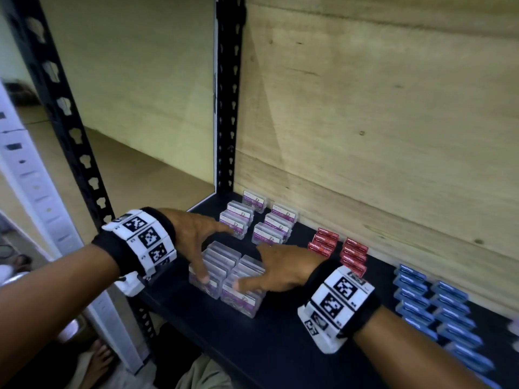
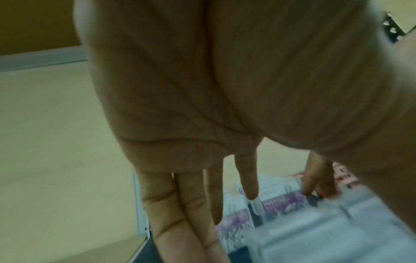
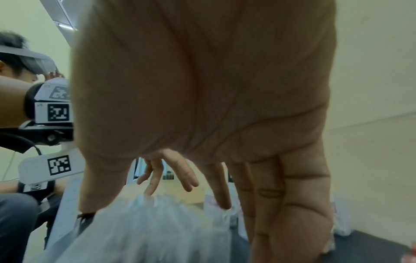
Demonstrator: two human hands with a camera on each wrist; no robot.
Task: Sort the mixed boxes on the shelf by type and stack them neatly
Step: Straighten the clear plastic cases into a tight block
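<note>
A block of clear paper-clip boxes with purple labels stands near the front of the black shelf. My left hand reaches over its left side, thumb tip on the front row and fingers spread toward the boxes behind. Over the block's right side, my right hand touches the top with thumb and fingers straight. The left wrist view shows straight fingers above blurred purple-labelled boxes. In the right wrist view straight fingers hang over the clear boxes.
More paper-clip boxes stand in two rows at the back left. Red boxes sit in two rows to their right, and several blue boxes line the far right. A black perforated upright and a wooden back panel bound the shelf.
</note>
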